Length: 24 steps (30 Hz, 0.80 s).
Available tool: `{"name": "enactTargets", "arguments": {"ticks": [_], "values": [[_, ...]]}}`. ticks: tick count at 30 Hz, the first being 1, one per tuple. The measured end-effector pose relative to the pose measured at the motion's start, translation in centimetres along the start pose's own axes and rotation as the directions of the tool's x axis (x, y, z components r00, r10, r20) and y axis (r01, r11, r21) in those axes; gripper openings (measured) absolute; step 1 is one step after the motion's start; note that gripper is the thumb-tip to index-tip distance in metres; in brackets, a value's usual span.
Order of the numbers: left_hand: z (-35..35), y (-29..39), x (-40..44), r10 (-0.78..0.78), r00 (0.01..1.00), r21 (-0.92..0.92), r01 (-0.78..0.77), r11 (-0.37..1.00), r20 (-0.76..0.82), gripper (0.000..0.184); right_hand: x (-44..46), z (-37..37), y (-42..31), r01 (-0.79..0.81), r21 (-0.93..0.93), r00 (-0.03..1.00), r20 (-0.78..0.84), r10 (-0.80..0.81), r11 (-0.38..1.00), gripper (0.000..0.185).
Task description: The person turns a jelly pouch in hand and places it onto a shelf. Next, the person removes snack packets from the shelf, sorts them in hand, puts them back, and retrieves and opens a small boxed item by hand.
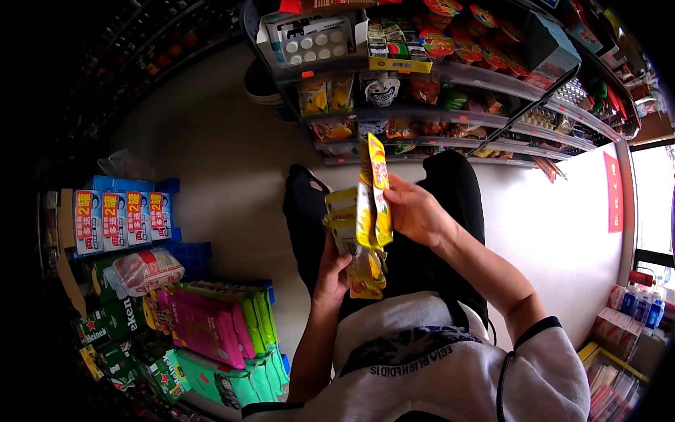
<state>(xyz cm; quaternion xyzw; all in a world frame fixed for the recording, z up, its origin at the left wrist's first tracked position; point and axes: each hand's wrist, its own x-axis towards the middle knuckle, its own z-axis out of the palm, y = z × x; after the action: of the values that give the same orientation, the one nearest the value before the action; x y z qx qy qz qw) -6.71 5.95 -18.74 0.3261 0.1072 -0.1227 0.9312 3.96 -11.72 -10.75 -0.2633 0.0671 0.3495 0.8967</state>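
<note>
In front of my lap, my right hand (416,212) pinches a pair of yellow snack packets (374,193) by their right edge. They stand upright, with red lettering and pictures of yellow fruit on the front. Lower and to the left, my left hand (330,273) is closed around more yellow packets (358,264), its thumb lying across them. These overlap the lower end of the packets in my right hand, and I cannot tell whether the two bunches touch. The far fingers of both hands are partly hidden.
Ahead is a shelf rack (464,72) with instant noodle cups (437,43), a carton of blister packs (316,43) and yellow bags (327,96). At left are boxed goods (112,214), pink bags (200,323) and green Heineken cartons (105,327). A bucket (264,88) stands beside the rack.
</note>
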Motion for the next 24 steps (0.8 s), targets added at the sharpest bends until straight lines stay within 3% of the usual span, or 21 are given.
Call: {"name": "enactTargets", "arguments": {"ticks": [3,8,14,16,18,19,22,23,24], "values": [[-0.6,0.0,0.2,-0.010,1.000,-0.008,0.010,1.000,0.025,0.076,3.7,-1.2,-1.2,0.003,-0.123,1.000,-0.028,-0.006,0.992,0.039],[-0.5,0.1,0.7,0.006,0.997,-0.040,-0.002,0.999,0.081,0.074,12.4,-4.7,-3.5,0.005,-0.282,0.972,-0.223,-0.071,0.960,0.027],[-0.2,0.8,0.7,-0.022,0.998,-0.038,0.023,0.999,0.051,0.073,21.6,-5.3,-4.6,0.193,-0.553,0.857,-0.307,-0.413,0.810,0.034],[-0.5,0.8,0.7,-0.024,0.999,-0.062,0.026,0.998,0.023,0.076,23.2,-5.4,-5.4,0.245,-0.745,0.826,-0.175,-0.536,0.621,0.039],[-0.5,1.1,0.8,-0.033,0.999,-0.097,0.031,0.995,-0.017,0.082,25.2,-5.9,-5.6,0.455,-0.715,0.751,-0.012,-0.660,0.531,0.039],[-0.6,1.1,0.9,-0.034,0.999,-0.110,0.032,0.993,-0.018,0.082,25.9,-6.4,-6.1,0.414,-0.756,0.772,-0.004,-0.636,0.507,0.037],[-0.9,1.2,1.2,-0.040,0.999,-0.135,0.037,0.990,-0.016,0.081,27.9,-7.5,-6.1,0.470,-0.602,0.751,-0.111,-0.651,0.645,0.033],[-1.0,1.1,1.2,-0.041,0.999,-0.137,0.039,0.990,-0.015,0.081,28.3,-7.8,-6.0,0.456,-0.716,0.720,-0.053,-0.692,0.529,0.031],[-1.1,1.0,1.3,-0.043,0.999,-0.139,0.040,0.989,-0.014,0.080,28.8,-8.4,-5.9,0.482,-0.719,0.693,-0.037,-0.720,0.500,0.030]]}}
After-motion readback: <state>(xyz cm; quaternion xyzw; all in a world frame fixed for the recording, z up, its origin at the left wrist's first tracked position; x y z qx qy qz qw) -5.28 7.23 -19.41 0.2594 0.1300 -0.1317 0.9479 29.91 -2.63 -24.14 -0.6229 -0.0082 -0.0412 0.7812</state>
